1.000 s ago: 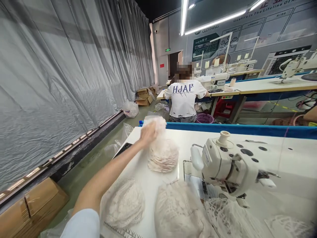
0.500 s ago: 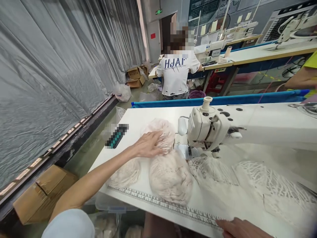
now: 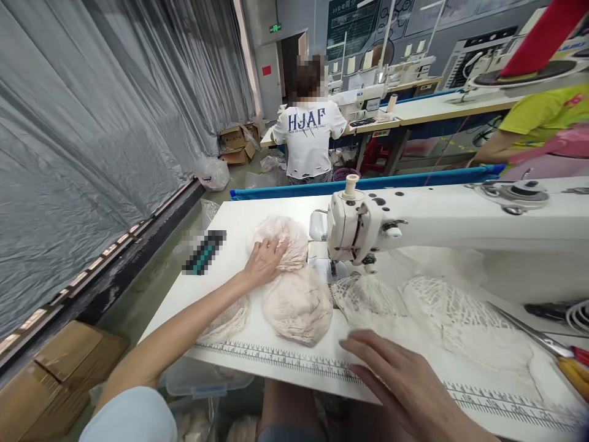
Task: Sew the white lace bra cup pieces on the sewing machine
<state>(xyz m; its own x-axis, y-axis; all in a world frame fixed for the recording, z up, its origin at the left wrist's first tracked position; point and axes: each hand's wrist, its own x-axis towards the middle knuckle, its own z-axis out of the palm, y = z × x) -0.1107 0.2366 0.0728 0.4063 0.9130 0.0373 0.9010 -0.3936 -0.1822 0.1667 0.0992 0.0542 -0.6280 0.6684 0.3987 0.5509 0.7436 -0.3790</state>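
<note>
Head view: saw a grey curtain at far left, with a cardboard box below it. Caught a pale blue sleeve, then a dark item, pixelated, at the left edge of the white table. Made out a small pale fabric pile near the front edge, partly hidden behind the left forearm. Laid the left hand palm down, fingers spread and slightly bent, on the far fabric pile; could not tell of any pinch on the cloth beneath. Noted the near fabric pile just in front of it. Saw, beyond the table, a co-worker in white with back turned. Spotted a white sewing machine right of both piles, with a lace piece in front. Held the right hand ungripped, fingers extended and parted, at the printed ruler strip along the front edge; could not tell touching from hovering. Found a second lace piece further right, then a yellow sleeve beyond the machine, and scissors, blades pointing left, near the right edge.
</note>
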